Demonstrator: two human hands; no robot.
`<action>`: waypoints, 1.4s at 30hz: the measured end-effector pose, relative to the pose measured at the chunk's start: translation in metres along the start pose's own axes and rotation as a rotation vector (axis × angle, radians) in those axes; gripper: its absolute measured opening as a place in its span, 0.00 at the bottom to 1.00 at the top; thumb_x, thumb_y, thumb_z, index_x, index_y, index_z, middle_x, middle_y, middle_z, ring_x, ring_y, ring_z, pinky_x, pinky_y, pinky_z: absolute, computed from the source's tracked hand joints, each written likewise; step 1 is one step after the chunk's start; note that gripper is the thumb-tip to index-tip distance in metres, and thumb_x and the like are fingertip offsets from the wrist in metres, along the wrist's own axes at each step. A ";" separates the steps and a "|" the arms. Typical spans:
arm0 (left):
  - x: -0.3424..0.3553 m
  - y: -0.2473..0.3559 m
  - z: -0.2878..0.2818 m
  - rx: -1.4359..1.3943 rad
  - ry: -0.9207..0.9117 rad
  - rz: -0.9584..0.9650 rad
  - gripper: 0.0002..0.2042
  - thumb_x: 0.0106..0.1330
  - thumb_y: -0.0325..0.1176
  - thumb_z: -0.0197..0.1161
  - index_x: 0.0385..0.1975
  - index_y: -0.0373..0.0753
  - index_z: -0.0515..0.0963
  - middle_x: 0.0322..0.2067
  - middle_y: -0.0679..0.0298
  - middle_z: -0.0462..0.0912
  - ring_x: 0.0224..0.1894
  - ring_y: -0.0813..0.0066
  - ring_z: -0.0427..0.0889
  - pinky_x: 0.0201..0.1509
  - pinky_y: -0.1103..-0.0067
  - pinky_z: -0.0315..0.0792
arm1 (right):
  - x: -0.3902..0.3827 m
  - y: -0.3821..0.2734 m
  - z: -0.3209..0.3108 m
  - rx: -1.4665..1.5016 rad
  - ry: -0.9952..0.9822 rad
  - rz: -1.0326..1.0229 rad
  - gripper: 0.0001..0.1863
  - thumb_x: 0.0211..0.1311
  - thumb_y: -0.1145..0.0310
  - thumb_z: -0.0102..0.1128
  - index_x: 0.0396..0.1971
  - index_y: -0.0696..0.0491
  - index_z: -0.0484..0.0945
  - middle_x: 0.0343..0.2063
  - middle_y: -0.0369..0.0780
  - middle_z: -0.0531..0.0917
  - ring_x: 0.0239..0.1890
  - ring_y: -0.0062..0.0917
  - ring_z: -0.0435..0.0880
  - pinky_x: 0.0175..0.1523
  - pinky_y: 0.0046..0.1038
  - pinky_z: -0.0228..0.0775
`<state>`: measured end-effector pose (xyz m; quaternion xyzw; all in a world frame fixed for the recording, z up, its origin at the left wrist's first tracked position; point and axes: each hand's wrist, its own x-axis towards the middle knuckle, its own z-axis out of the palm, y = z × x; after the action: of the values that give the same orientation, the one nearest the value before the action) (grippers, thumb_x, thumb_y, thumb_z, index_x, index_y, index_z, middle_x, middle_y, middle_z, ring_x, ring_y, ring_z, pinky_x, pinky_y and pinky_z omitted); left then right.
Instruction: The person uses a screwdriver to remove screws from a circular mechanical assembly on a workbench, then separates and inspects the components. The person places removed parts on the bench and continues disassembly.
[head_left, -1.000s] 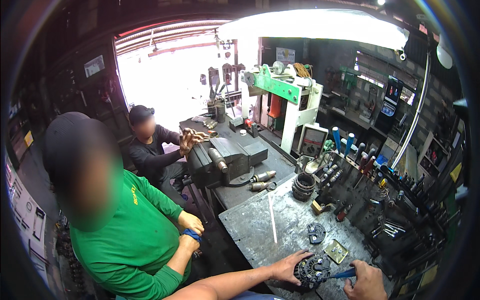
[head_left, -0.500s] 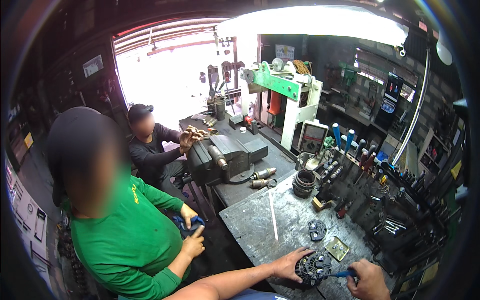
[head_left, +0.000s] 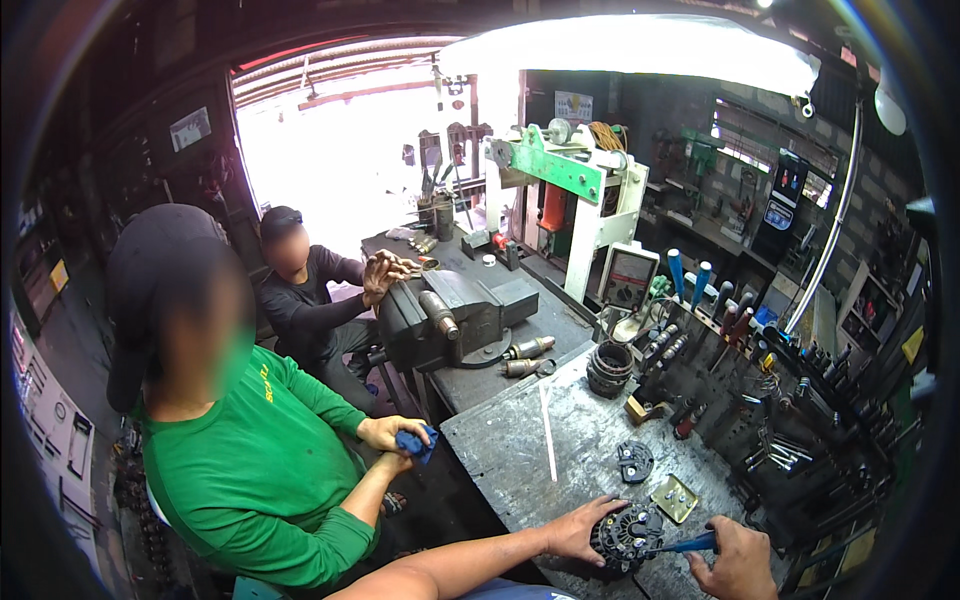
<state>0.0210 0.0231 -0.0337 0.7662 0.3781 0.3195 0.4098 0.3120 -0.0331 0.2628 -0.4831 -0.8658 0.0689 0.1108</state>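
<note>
On the metal bench [head_left: 495, 460] at the lower right, my left hand [head_left: 580, 530] grips the rim of a round, black-and-silver alternator [head_left: 627, 537]. My right hand [head_left: 733, 558] is closed on a blue-handled screwdriver [head_left: 690, 545], whose tip reaches into the alternator's back. Just behind them lie a small black semicircular part [head_left: 635, 460] and a yellowish tray [head_left: 675, 498] holding several small hardware pieces. A dark cylindrical housing [head_left: 609, 369] stands farther back on the same bench.
A person in a green shirt [head_left: 245, 450] stands left, holding a blue cloth [head_left: 415, 445]. A second person [head_left: 315, 300] sits behind, hands at a large vise [head_left: 420, 320]. A green-and-white press [head_left: 545, 165] stands behind; tool racks [head_left: 755, 340] line the right.
The green-shirted person's hands have risen and shifted right with the blue cloth. My hands, the screwdriver and the alternator have stayed nearly in place.
</note>
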 end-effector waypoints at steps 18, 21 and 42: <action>0.004 0.005 -0.004 0.122 0.045 -0.019 0.68 0.40 0.51 0.97 0.85 0.41 0.63 0.82 0.37 0.64 0.87 0.34 0.58 0.90 0.54 0.59 | 0.004 0.007 0.005 -0.011 -0.010 0.009 0.24 0.59 0.66 0.75 0.56 0.52 0.81 0.38 0.45 0.85 0.39 0.47 0.91 0.45 0.48 0.85; 0.003 0.010 -0.005 0.087 0.006 -0.071 0.71 0.37 0.51 0.98 0.86 0.42 0.61 0.83 0.39 0.62 0.87 0.37 0.60 0.90 0.54 0.60 | 0.001 0.010 0.009 -0.011 -0.087 0.001 0.22 0.65 0.63 0.75 0.56 0.53 0.80 0.41 0.46 0.87 0.41 0.47 0.92 0.46 0.48 0.85; 0.015 0.076 0.003 0.455 0.121 0.277 0.30 0.59 0.47 0.87 0.60 0.45 0.88 0.78 0.50 0.73 0.83 0.37 0.66 0.84 0.39 0.60 | -0.020 -0.011 0.121 1.232 0.647 -0.004 0.13 0.64 0.77 0.60 0.49 0.59 0.80 0.43 0.45 0.85 0.49 0.31 0.86 0.62 0.39 0.80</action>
<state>0.0550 0.0055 0.0341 0.8625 0.3555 0.3246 0.1561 0.2812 -0.0573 0.1457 -0.3269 -0.5934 0.4001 0.6172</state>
